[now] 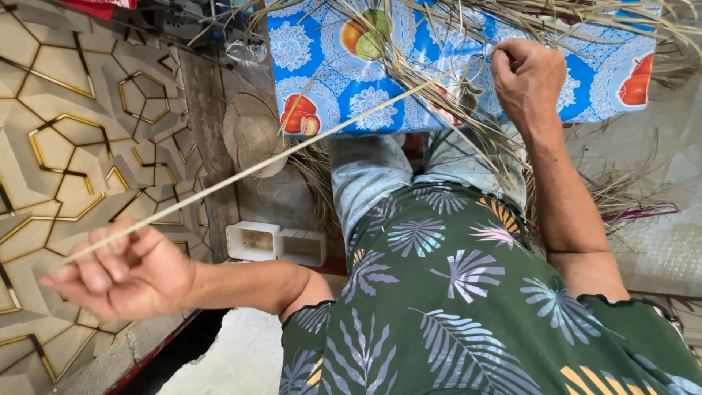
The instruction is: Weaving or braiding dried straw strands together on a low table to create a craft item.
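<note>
A long, pale straw strip (263, 164) runs in a straight, taut line across the view, from the left hand (121, 274) at the lower left up to the right hand (528, 79) at the upper right. The left hand is stretched far out to the side, over a wall or floor panel patterned with gold hexagon lines (73, 132); its fingers (88, 272) are pinched together around the near end of the strip, which passes between thumb and forefinger and sticks out a little beyond them. The right hand rests on the tabletop (322, 66), which is covered with a blue cloth printed with white medallions and red and orange fruit; its fingers are curled shut where the strip's far end meets a loose heap of dry straw (439, 80), though exactly how they hold the strip is hidden by the back of the hand. The straw heap spreads over the cloth and hangs down over its front edge, with more strands trailing on the floor at the right, a few of them purple (643, 212). The person wears a dark green top with pale leaf prints (453, 292) and light trousers (365, 175). Below the tabletop's left corner lies a woven straw hat (252, 132), and nearer the person a white plastic holder with two square compartments (276, 243) stands on the floor.
</note>
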